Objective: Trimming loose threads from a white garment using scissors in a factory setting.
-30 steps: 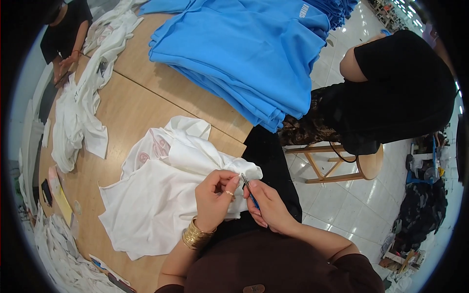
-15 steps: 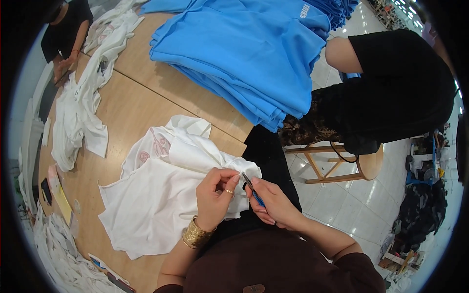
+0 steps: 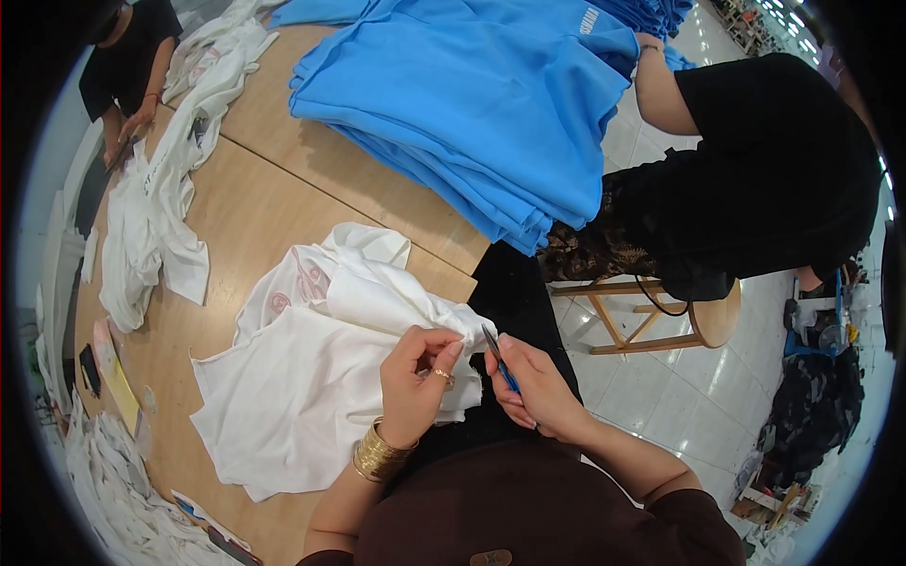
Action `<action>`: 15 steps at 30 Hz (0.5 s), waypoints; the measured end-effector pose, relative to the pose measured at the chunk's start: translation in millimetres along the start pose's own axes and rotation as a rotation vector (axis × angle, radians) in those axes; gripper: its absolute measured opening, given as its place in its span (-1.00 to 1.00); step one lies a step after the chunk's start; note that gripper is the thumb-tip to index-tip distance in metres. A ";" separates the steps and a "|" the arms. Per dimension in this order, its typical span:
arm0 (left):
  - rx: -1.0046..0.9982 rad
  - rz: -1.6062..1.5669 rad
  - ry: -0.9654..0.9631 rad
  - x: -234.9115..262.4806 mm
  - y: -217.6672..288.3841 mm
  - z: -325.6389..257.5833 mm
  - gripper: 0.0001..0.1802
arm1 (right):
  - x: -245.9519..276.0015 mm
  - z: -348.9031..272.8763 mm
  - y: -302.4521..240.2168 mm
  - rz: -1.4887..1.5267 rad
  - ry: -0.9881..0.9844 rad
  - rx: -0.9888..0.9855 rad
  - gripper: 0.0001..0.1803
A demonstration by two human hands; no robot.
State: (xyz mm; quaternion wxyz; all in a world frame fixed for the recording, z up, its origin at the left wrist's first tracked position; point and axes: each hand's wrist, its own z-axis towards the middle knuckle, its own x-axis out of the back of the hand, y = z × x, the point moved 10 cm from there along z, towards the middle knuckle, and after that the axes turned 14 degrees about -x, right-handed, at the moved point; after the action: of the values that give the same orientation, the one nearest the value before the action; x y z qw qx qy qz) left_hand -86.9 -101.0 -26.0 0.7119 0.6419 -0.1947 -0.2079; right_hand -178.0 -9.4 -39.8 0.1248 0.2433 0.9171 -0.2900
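Note:
A white garment [image 3: 311,377] with a pinkish print lies spread on the table, its right end gathered up in front of me. With thumb and forefinger my left hand [image 3: 415,382] pinches the cloth near that end. My right hand [image 3: 538,389] is closed round small blue-handled thread snips [image 3: 505,366], whose dark blades point up and away, just right of the pinched cloth. A small gap separates the blades from my left fingertips. The handle is partly hidden by my right fingers.
On the wooden table [image 3: 255,203] stands a thick stack of blue garments [image 3: 462,104]. More white garments [image 3: 156,208] lie along the left, with a heap [image 3: 113,491] at lower left. A person in black [image 3: 774,170] leans beside a wooden stool [image 3: 708,321]; another person [image 3: 132,66] works far left.
My right hand has drawn the snips slightly right, away from my left fingertips. The left hand keeps its pinch. The person at right has reached an arm to the blue stack.

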 end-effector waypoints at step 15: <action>-0.056 0.105 0.008 1.6 2.9 -1.3 -0.91 | -11.1 -5.7 8.0 -0.018 -0.083 -0.100 -0.56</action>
State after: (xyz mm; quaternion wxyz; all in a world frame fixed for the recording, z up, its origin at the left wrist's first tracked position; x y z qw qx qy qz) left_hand -84.7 -100.6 -23.3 0.7404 0.6113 -0.2195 -0.1732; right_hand -165.0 -4.5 -34.9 0.1724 0.2164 0.9266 -0.2546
